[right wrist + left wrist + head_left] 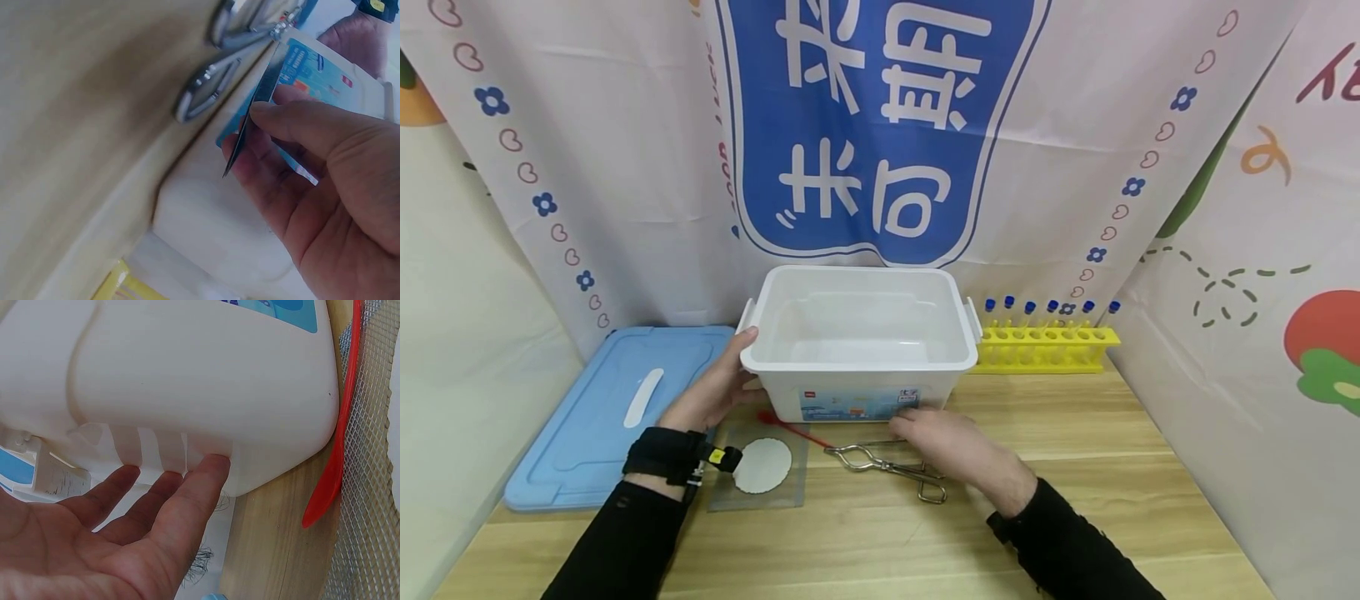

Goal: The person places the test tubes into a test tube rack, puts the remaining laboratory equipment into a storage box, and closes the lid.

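A white plastic tub with a blue label stands in the middle of the table. My left hand is at its left side; in the left wrist view the fingertips touch the wall, fingers fairly straight. At the tub's front, my right hand pinches a thin, flat metal strip between thumb and fingers; its full shape is hidden. Just beside that hand lie metal crucible tongs. A red spoon lies between the tub and a wire gauze square with a white round centre.
A blue lid with a white handle lies at the left. Behind and to the right stands a yellow rack holding several blue-topped tubes. Printed cloth hangs behind the table.
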### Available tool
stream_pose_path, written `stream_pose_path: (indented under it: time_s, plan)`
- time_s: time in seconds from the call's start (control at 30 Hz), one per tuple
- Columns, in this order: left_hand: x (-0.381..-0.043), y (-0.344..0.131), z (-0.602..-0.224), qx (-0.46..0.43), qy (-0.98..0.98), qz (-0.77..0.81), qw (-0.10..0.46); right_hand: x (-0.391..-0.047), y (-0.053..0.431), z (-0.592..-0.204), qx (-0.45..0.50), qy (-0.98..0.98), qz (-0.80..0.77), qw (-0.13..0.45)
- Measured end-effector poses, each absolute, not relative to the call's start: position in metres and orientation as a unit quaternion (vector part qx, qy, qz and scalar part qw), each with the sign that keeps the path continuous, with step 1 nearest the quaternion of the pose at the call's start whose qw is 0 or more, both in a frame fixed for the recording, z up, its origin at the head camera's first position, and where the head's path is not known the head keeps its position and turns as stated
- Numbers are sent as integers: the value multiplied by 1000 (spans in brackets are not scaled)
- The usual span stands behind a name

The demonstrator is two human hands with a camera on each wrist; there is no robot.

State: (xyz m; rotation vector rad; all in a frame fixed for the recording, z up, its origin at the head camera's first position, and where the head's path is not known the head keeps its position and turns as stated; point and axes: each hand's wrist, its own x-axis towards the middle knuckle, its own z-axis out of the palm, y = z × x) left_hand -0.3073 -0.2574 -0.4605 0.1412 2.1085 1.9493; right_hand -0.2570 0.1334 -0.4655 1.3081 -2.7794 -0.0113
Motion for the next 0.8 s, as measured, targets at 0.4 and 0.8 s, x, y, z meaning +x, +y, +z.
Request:
stream_pose_path:
  time_s: [0.4, 0.8]
  plan:
    - [-307, -257, -461, 50, 728, 671, 133, -252, 137, -439, 437, -896, 4, 80]
    - [-308, -258, -461, 52, 721, 677, 134, -243, 141, -416, 438, -890, 19, 125]
